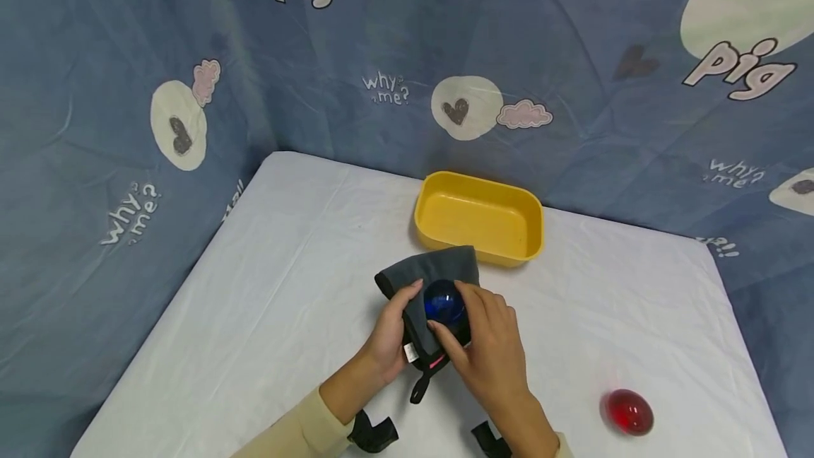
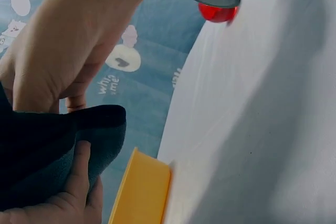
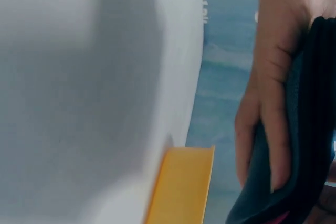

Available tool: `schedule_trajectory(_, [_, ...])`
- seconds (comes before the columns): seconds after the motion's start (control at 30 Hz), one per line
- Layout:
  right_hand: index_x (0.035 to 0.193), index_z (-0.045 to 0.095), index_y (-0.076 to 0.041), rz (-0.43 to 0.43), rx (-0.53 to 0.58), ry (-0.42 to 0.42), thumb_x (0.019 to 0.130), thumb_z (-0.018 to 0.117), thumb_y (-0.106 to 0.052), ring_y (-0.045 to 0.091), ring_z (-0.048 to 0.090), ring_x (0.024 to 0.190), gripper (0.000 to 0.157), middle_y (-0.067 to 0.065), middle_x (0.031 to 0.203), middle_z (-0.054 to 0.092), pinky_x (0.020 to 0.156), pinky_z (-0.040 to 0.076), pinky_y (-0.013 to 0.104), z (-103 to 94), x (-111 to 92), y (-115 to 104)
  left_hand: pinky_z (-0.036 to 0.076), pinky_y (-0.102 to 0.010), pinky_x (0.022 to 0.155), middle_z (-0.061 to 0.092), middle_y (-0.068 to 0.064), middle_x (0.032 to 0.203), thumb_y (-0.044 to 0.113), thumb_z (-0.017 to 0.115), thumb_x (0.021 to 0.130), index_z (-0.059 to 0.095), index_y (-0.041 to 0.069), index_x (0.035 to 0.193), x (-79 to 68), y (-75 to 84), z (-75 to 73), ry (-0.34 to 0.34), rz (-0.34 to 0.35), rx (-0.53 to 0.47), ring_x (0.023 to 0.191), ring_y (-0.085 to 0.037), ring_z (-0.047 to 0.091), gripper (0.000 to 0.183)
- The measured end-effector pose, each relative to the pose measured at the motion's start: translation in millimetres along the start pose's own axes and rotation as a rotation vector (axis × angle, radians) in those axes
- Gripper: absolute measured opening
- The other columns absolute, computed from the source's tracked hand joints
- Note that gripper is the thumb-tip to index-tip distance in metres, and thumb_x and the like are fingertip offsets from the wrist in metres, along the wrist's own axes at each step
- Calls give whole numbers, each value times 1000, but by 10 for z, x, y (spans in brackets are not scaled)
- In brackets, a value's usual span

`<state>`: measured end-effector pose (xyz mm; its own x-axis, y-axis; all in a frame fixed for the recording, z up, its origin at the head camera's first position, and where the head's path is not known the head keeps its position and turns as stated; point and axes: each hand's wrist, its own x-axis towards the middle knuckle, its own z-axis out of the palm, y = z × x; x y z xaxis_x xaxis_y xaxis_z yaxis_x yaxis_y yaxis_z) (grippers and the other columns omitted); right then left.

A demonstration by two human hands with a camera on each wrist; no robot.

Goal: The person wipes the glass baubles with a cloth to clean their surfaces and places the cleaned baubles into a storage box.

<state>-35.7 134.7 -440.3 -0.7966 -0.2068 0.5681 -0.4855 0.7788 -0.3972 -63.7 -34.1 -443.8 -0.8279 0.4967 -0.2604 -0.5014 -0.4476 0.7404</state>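
A folded grey cloth (image 1: pixel 422 271) with black edging, a white label and a black hanging loop is held up over the table. My left hand (image 1: pixel 386 338) grips its left side, thumb on top; in the left wrist view its fingers (image 2: pixel 80 182) lie along the cloth's underside. On the cloth sits a shiny, see-through blue ball (image 1: pixel 444 302). My right hand (image 1: pixel 492 338) pinches the ball, thumb at its lower edge and fingers at its right. In the right wrist view the left hand's fingers (image 3: pixel 278 124) press flat against the cloth.
Behind the cloth a yellow tray (image 1: pixel 483 221) stands at the table's back edge. To the right, a see-through red ball (image 1: pixel 629 412) lies on the white-covered table (image 1: pixel 305 267). Black straps (image 1: pixel 374 435) show below the wrists. A patterned blue curtain (image 1: pixel 356 34) hangs behind and at the left.
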Motion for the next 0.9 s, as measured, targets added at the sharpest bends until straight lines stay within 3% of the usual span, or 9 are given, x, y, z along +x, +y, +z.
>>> schedule_trajectory(0.23, [121,66,6,21,-11,54,98,68,-56,32,60,92,66,17,104,69,83,52,47,10,44,-12,36,-35,116,28,-19,163,48,35,109,14,7,165,-14,-8,19,5,-7,9,139,-24,40,72])
schedule_trajectory(0.4, [108,71,7,44,-36,84,98,65,-58,29,56,84,66,14,91,68,73,50,40,31,58,-19,41,-30,110,38,-17,155,47,35,109,19,4,163,-23,-15,14,0,-5,17,129,-19,49,71])
schedule_trajectory(0.5, [99,73,6,83,-37,71,98,69,-51,26,54,81,57,11,87,68,69,49,39,43,60,-17,44,-30,108,43,-17,150,50,38,108,26,2,161,-29,-22,12,8,-4,26,125,-19,53,72])
schedule_trajectory(0.63, [93,75,2,191,-41,2,98,71,-44,24,55,81,46,10,88,71,69,51,38,41,59,-14,42,-33,112,39,-18,156,52,39,108,25,2,161,-39,-44,6,5,-16,35,132,-21,50,75])
schedule_trajectory(0.7, [98,76,1,223,-58,-23,99,70,-46,24,57,83,47,9,91,72,72,53,39,38,57,-18,40,-33,114,37,-18,158,51,39,108,23,2,162,-32,-53,-4,2,-17,25,135,-22,48,74])
schedule_trajectory(0.77, [111,74,2,200,-74,-32,97,72,-48,26,61,88,52,11,98,72,76,55,41,32,46,-26,41,-33,112,38,-17,157,51,39,108,25,4,162,-19,-56,-18,10,-8,12,134,-21,48,73])
schedule_trajectory(0.9, [143,61,-3,51,-90,-12,90,82,-44,31,64,99,70,15,116,69,80,56,47,32,15,-57,43,-33,107,41,-16,154,52,41,107,27,7,161,-2,-33,-47,43,18,9,130,-21,49,72])
